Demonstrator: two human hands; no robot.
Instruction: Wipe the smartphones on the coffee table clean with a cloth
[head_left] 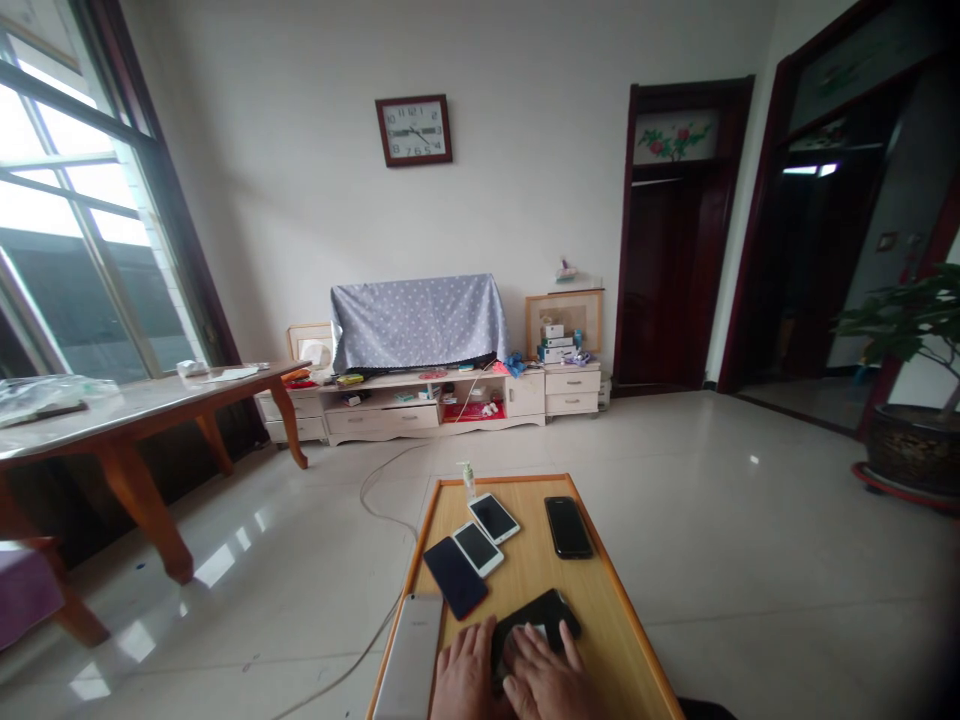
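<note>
A black phone (553,606) lies slanted near the close end of a small wooden table, partly hidden under my hands. My right hand (551,678) rests on it with fingers spread, pressing a small white wipe (534,632) against its surface. My left hand (465,672) lies flat along the phone's left edge, fingers stretched forward; its thumb is hidden. Left of it is a silver tablet (411,655). Farther up lie a dark blue phone (455,577), two white phones (478,549) (494,517) and another black phone (568,528).
A clear pump bottle (469,482) stands at the wooden table's far edge (525,478). A cable (364,490) runs over the floor on its left. Beyond are a long table (150,415), a low white cabinet (382,418) and a potted plant (919,440).
</note>
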